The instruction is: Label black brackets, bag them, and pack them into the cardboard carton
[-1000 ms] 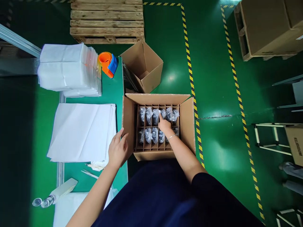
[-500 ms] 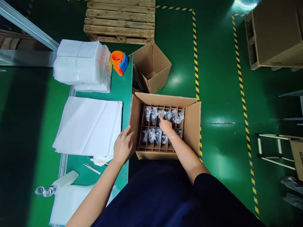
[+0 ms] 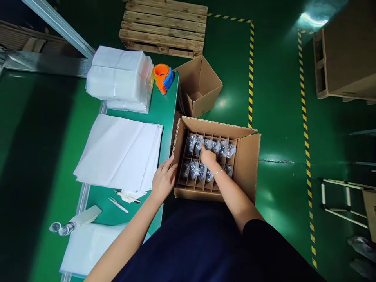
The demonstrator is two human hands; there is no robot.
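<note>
A cardboard carton point(image 3: 248, 164) stands upright with its flaps raised. Inside, cardboard dividers form two rows of compartments, which hold dark items in clear plastic wrap point(image 3: 194, 169). My right hand point(image 3: 208, 157) reaches over the far row. Its index finger is stretched out onto a wrapped item near the row's left end, while its other fingers are curled and partly hidden. My left hand point(image 3: 163, 178) lies against the edge of the carton's left flap, fingers apart, holding nothing that I can see.
Left of the carton runs a green table point(image 3: 133, 214) bearing white sheets point(image 3: 117, 150), stacked plastic bags point(image 3: 114, 78), an orange and blue tape dispenser point(image 3: 163, 78) and tweezers point(image 3: 118, 205). Behind it stand another open carton point(image 3: 207, 98) and a wooden pallet point(image 3: 164, 27).
The view has shifted, so the scene sits further right. My right index finger has moved leftward along the far row. My left hand stays by the left flap.
</note>
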